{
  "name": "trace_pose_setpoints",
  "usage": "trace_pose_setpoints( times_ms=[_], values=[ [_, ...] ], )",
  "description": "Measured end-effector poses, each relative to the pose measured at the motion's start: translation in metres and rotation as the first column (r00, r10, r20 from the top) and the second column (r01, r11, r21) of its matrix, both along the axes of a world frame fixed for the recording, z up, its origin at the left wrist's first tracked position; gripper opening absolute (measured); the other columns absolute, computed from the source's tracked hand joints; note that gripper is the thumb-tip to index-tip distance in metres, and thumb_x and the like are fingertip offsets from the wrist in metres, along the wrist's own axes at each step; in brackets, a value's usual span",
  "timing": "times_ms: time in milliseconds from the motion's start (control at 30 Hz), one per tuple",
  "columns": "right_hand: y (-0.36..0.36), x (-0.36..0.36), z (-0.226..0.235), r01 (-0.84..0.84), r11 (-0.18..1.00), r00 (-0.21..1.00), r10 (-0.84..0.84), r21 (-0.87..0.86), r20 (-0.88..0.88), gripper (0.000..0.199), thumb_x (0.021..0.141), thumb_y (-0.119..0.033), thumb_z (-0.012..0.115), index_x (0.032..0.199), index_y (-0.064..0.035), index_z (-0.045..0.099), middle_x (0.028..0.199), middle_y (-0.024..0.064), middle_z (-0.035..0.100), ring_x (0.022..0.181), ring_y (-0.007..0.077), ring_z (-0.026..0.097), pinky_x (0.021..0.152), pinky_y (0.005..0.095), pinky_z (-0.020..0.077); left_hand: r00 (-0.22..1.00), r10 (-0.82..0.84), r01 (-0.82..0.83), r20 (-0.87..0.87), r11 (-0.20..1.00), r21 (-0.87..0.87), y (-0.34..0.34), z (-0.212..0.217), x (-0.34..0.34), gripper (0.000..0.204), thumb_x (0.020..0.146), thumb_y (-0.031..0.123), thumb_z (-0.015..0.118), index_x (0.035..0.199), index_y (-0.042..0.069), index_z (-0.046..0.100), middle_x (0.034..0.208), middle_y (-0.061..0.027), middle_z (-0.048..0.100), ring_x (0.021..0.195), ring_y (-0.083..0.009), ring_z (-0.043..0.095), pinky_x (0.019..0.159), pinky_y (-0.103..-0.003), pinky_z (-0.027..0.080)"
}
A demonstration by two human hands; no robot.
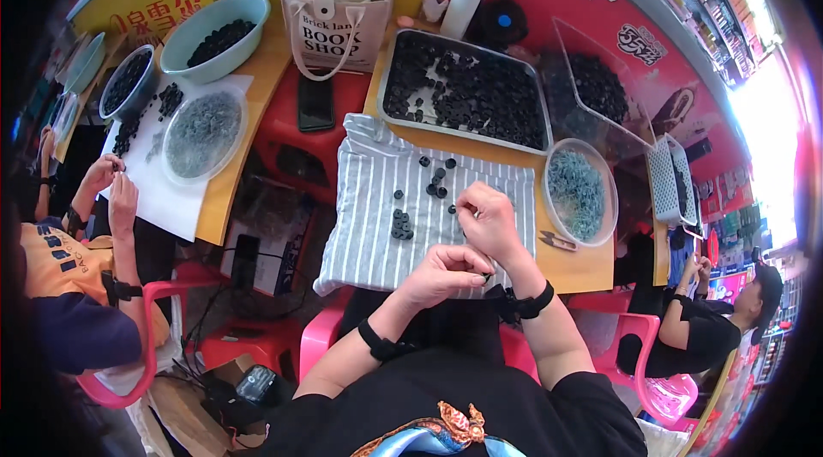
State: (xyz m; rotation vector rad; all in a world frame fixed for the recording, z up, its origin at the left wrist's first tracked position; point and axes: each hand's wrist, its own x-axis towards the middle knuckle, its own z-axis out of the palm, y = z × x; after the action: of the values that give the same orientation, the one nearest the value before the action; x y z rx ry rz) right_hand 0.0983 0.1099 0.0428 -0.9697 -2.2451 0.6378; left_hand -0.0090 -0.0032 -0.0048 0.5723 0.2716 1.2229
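My left hand point(441, 277) is closed in a pinch low over the striped cloth, with a small dark piece point(488, 276) at its fingertips. Just beyond it, my right hand point(489, 215) is closed too, its fingertips down at a small black round part point(452, 209) on the cloth. The right wrist passes close to the left fingertips. More black round parts lie on the grey-and-white striped cloth point(360, 191): a tight cluster point(401, 225) to the left and a loose group point(437, 189) farther off.
A metal tray point(549, 135) of black parts stands beyond the cloth. To the right are a tub of blue-green small pieces point(576, 195), small scissors point(558, 241) and a clear bin point(591, 114). A tote bag point(334, 24) and phone point(315, 104) sit left. Other people work on both sides.
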Motion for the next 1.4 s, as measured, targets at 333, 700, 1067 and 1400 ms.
trace_pose_setpoints(
  times_ms=[333,700,1067,1400],
  values=[
    [0.003,-0.006,0.007,-0.071,0.985,0.985,0.045,0.155,0.166,0.003,0.072,-0.001,0.062,0.074,-0.0028,0.061,0.076,0.0123,0.06,0.075,0.0345,0.061,0.064,0.0438,0.0489,1.0,0.013,-0.012,0.014,1.0,-0.021,0.0,0.0,-0.001,0.019,0.083,-0.007,0.069,0.101,-0.001,0.072,0.102,-0.0108,0.071,0.097,-0.016,0.067,0.085,-0.028,0.054],
    [0.004,-0.001,0.008,-0.135,0.978,0.963,0.092,0.159,0.252,0.004,0.075,-0.001,0.064,0.073,-0.0042,0.064,0.077,0.01,0.06,0.077,0.0336,0.062,0.065,0.0426,0.049,1.0,-0.001,0.001,-0.016,1.0,-0.001,0.001,0.002,0.0,0.018,0.084,-0.005,0.069,0.101,-0.002,0.072,0.102,-0.0091,0.07,0.094,-0.0133,0.066,0.083,-0.027,0.052],
    [0.007,0.003,-0.001,-0.182,0.976,0.98,0.17,0.123,0.104,0.004,0.074,-0.003,0.066,0.075,-0.0069,0.065,0.08,0.0072,0.06,0.081,0.0305,0.061,0.067,0.0419,0.0494,0.999,0.012,-0.011,-0.046,0.999,0.038,0.0,0.005,-0.001,0.015,0.083,-0.006,0.069,0.097,-0.001,0.071,0.104,-0.0125,0.068,0.095,-0.0168,0.065,0.082,-0.028,0.052],
    [-0.021,0.07,0.041,-0.047,0.988,0.981,0.018,0.149,0.191,0.013,0.072,0.001,0.067,0.084,-0.004,0.068,0.082,0.0109,0.063,0.079,0.0328,0.061,0.069,0.0413,0.0488,0.999,0.045,-0.045,0.006,0.999,0.002,0.002,0.003,-0.002,0.017,0.084,-0.006,0.066,0.1,-0.002,0.069,0.105,-0.0135,0.066,0.094,-0.0176,0.064,0.082,-0.03,0.055]
  ],
)
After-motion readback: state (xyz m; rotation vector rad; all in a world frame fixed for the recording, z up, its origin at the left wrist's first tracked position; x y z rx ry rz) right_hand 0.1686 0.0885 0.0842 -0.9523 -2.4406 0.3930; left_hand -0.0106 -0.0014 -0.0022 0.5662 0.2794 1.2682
